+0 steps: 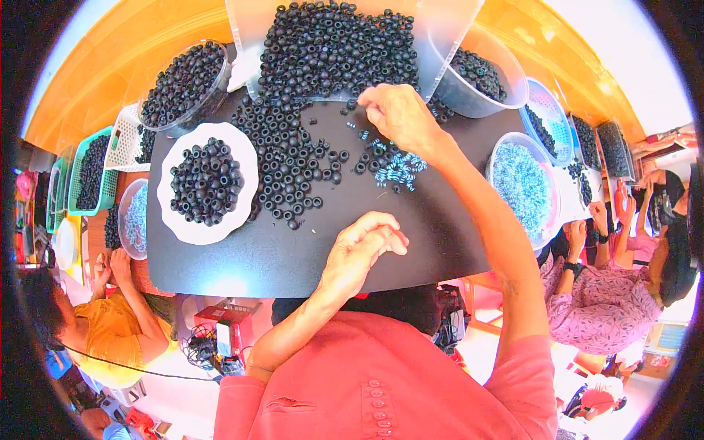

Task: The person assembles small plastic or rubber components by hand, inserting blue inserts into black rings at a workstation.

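Observation:
My left hand point(363, 246) hovers over the near middle of the dark table point(433, 242), its fingers bent together. Whatever may be in them is hidden. My right hand point(400, 117) reaches to the front edge of a clear bin point(447, 26), fingertips curled down beside loose black pieces. I cannot see what it pinches. Round black bead-like pieces with holes point(282, 172) lie spread left of it. Just below my right hand is a small heap of blue coiled, spring-like pieces point(400, 169), mixed with black ones. A white scalloped plate point(209, 235) at the left holds more black pieces.
Clear tubs of black pieces stand at the back left point(176, 125) and back right point(506, 106). A tub of blue coils point(544, 235) sits at the right edge. Green point(110, 180) and white baskets point(121, 150) are farther left. Co-workers sit left point(121, 330) and right point(594, 308).

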A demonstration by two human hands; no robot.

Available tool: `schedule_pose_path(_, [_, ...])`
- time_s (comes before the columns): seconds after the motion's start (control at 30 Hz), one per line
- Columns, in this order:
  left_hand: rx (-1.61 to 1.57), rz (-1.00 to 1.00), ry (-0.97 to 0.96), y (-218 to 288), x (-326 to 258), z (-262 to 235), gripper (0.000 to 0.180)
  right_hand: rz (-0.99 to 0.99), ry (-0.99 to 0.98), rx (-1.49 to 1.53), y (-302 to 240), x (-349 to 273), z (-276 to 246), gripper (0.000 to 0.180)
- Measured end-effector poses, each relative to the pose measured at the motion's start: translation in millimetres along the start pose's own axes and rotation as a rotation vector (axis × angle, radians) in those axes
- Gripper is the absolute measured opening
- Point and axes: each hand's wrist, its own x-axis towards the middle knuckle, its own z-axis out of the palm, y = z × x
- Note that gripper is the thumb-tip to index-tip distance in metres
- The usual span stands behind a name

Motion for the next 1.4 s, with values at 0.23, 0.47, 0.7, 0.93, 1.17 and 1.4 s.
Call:
schedule_pose_path(0.23, [-0.028,-0.028,0.012,-0.2,-0.1,-0.1,0.017,-0.031,0.083,-0.121,-10.8,11.3,15.2,0.018])
schedule_pose_path(0.47, [-0.086,0.009,0.035,4.1,-0.2,0.2,0.017,0.011,0.094,0.046,-9.2,2.9,8.3,0.023])
schedule_pose_path(0.7, [0.442,0.272,0.366,46.3,3.8,-10.6,0.019,-0.071,0.158,0.196,-78.1,-51.9,-18.3,0.022])
schedule_pose_path(0.93, [0.560,0.245,0.301,49.7,8.9,-12.2,0.021,-0.173,0.189,0.142,-107.7,-80.5,-13.7,0.022])
schedule_pose_path(1.17, [0.117,0.125,0.188,40.3,-7.1,-25.0,0.014,0.006,0.294,0.305,-74.9,-66.0,-8.3,0.010])
schedule_pose_path(1.4, [-0.050,0.060,0.129,24.9,-11.6,-23.1,0.015,0.036,0.056,-0.046,-18.7,-5.6,4.5,0.018])
